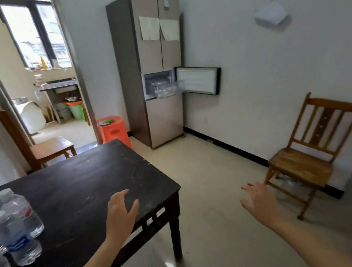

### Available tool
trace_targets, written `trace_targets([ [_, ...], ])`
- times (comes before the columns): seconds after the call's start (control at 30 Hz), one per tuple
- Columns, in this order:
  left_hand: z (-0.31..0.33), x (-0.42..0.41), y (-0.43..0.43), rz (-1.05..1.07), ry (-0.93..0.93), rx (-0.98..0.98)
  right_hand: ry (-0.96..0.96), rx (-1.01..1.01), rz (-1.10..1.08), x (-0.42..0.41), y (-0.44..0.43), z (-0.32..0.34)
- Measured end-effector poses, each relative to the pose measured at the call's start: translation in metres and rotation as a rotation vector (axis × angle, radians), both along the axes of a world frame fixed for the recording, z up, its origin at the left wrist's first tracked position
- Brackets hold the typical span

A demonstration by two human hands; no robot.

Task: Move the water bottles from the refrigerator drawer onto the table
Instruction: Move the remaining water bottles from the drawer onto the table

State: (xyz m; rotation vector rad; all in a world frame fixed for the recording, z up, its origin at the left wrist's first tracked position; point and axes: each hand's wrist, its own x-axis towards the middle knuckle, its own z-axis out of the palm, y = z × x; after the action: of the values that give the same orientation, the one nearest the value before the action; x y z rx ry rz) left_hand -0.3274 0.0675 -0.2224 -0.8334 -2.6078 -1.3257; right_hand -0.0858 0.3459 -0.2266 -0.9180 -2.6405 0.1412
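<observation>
1. Both hands are hanging empty with fingers spread: the left hand [121,209] is hovering over the near corner of the dark table [101,175], the right hand [258,200] is out over the floor, gripping nothing.
2. Several water bottles [17,215] are already standing upright in a cluster at the table's left edge, touching or just beside one another.
3. Across the room the refrigerator [149,67] is standing with its small middle door [198,79] swung open and the clear drawer [166,89] pulled out.
4. The drawer is showing pale rounded shapes, possibly more bottles; too small and blurred to count.
5. Handling judgement: the bottles are looking full, so moderately heavy for their size, with thin plastic walls that give under a squeeze and are likely cold and slick from condensation. A wrap around the mid-body near the label should be holding best; the cap is a poor grip.
6. The bottle cluster is running off the left frame edge, so its count is uncertain.
</observation>
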Motion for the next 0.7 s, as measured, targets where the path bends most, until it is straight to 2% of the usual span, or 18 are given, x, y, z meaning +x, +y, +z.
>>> trace_targets([
  [0.17,0.036,0.072,0.071,-0.156,0.088,0.051,0.092,-0.056,-0.103,0.101,0.030,0.026],
  [0.33,0.055,0.151,0.113,-0.068,-0.028,0.252,0.095,-0.018,-0.105,0.197,0.045,0.041],
  [0.5,0.053,0.209,0.148,-0.173,0.030,0.087,0.122,0.064,-0.111,0.251,0.064,0.071],
  [0.7,0.075,0.235,0.199,-0.304,0.252,-0.131,0.054,0.138,-0.135,0.269,0.088,0.100],
])
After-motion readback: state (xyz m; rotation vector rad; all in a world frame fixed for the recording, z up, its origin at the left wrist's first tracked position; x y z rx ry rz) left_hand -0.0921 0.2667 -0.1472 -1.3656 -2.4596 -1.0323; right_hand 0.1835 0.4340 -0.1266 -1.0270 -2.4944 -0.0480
